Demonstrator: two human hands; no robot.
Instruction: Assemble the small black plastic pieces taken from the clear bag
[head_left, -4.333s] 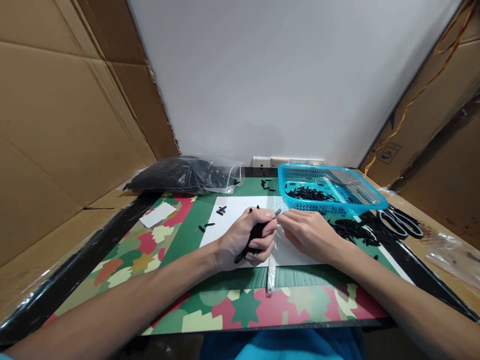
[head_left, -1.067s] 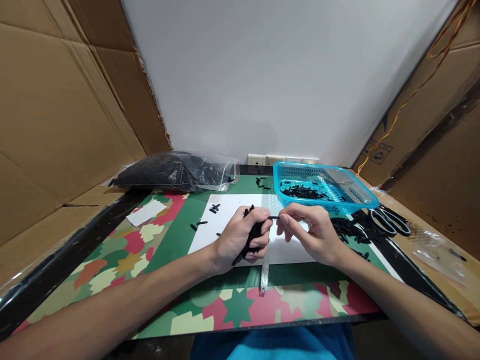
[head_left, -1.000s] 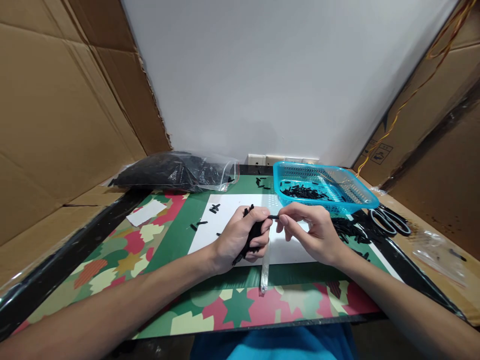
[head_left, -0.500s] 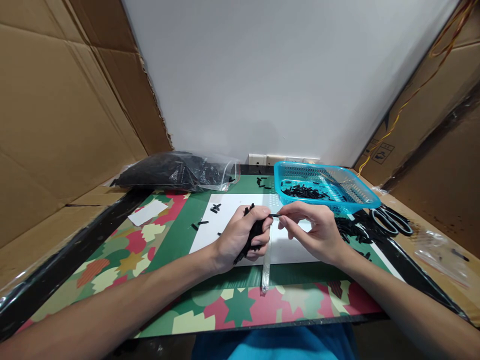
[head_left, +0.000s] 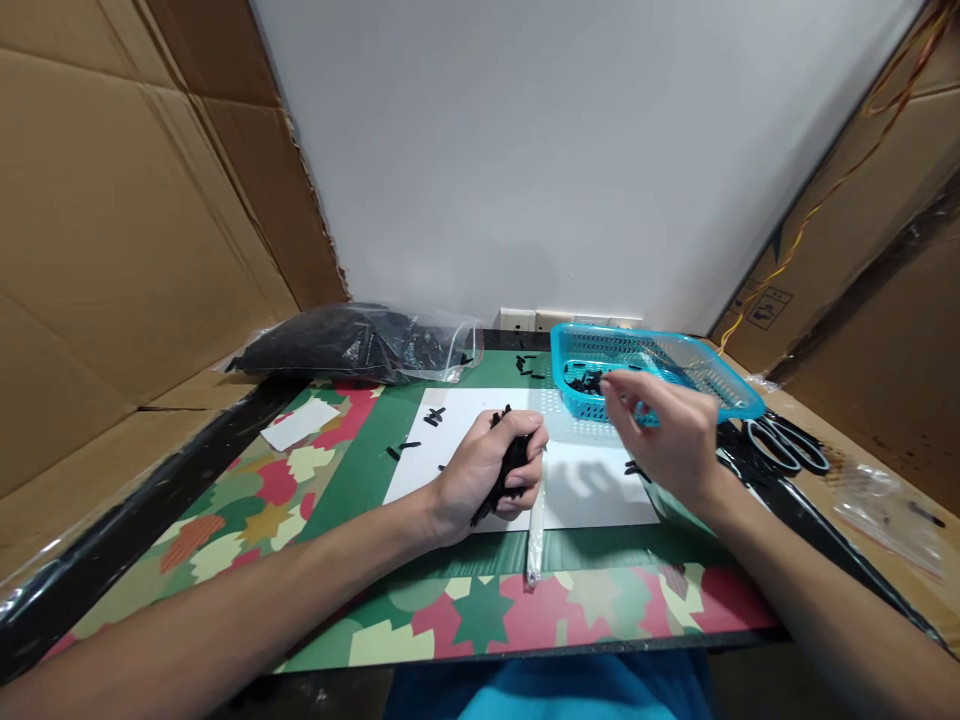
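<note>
My left hand (head_left: pixel 499 465) is closed around a bunch of short, thin black strips (head_left: pixel 510 468), whose ends stick out above and below the fist. It hovers over a white sheet (head_left: pixel 585 490) on the table. My right hand (head_left: pixel 664 425) is at the front edge of a blue plastic basket (head_left: pixel 750 408), thumb and index finger pinched together. Whatever those fingertips hold cannot be told apart from the loose black strips (head_left: pixel 581 382) lying in the basket behind them. The right hand and forearm cover part of the basket and the strips beside it.
A clear bag full of black pieces (head_left: pixel 337 342) lies at the back left. Loose black strips (head_left: pixel 433 416) are scattered on the sheet. Scissors (head_left: pixel 784 445) and a small plastic bag (head_left: pixel 889 520) are on the right. A narrow plastic-wrapped strip (head_left: pixel 535 550) points toward me. Cardboard walls (head_left: pixel 142 200) flank the table.
My right hand has moved away from the left fist, to the right and up to the basket. It was pinching a thin black strip at the left thumb. The left hand stays closed in place.
</note>
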